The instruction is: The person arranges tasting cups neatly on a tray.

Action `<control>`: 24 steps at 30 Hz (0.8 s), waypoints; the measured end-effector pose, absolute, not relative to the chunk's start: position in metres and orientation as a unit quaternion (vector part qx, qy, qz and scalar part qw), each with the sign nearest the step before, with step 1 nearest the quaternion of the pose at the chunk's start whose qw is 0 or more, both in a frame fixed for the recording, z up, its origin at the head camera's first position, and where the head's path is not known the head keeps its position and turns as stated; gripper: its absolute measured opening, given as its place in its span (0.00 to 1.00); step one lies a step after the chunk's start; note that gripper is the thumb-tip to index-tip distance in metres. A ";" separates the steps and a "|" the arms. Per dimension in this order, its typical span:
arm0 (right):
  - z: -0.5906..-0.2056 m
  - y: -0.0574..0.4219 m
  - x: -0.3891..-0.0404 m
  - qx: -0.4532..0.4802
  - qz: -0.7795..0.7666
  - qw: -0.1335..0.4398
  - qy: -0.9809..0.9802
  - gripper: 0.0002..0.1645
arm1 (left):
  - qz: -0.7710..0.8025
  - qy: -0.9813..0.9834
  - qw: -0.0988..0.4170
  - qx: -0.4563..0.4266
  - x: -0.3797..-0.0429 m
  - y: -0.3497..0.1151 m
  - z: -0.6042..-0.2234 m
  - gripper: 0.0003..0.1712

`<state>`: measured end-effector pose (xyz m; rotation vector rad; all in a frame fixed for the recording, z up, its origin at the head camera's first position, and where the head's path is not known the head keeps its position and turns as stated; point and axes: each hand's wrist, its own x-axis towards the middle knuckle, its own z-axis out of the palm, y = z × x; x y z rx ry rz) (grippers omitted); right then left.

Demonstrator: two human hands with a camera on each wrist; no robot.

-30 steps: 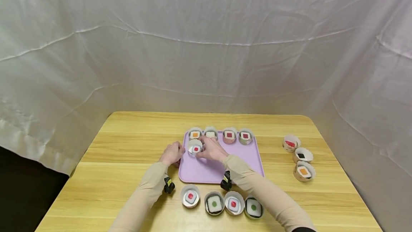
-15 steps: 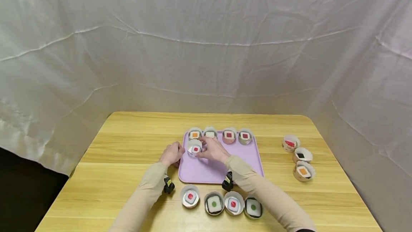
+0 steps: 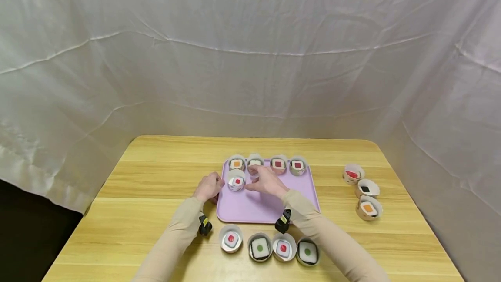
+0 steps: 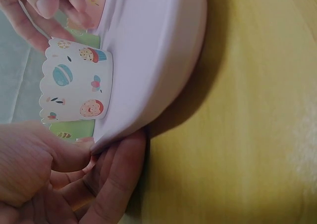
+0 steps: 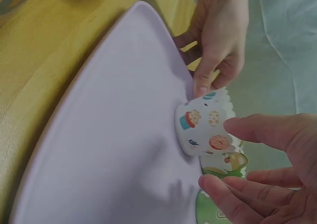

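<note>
While the left hand [image 3: 208, 187] pinches the tray [image 3: 250, 208] by its rim, the right hand [image 3: 268, 181], fingers parted and holding nothing, sits beside the patterned white cup [image 4: 77, 83] standing tray-left, placing apparently done, next likely calling for another cup [image 3: 230, 250] off the tabletop [image 3: 156, 177].

Soft shadows on the tray [image 5: 104, 125]

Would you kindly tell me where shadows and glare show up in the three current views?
Head view: soft highlights along the creases of the hanging cloth; left wrist view: a dark shadow beside the tray, with pale glare toward the right edge of the table; right wrist view: a finger-shaped shadow on the tray, near the right hand.
</note>
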<state>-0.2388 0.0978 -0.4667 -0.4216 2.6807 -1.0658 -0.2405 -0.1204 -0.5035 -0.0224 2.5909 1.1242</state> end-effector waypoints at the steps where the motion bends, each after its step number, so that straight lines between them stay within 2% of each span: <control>1: -0.466 0.099 -0.238 -0.143 -0.367 0.113 0.912 0.41 | 0.393 0.906 0.158 -0.008 -0.241 -0.120 -0.504 0.10; 11: -0.453 0.119 -0.234 -0.131 -0.408 0.114 0.896 0.42 | 0.389 0.908 0.158 -0.008 -0.241 -0.120 -0.505 0.10; 24: -0.438 0.166 -0.231 -0.125 -0.452 0.057 0.881 0.38 | 0.389 0.907 0.159 -0.011 -0.242 -0.120 -0.507 0.10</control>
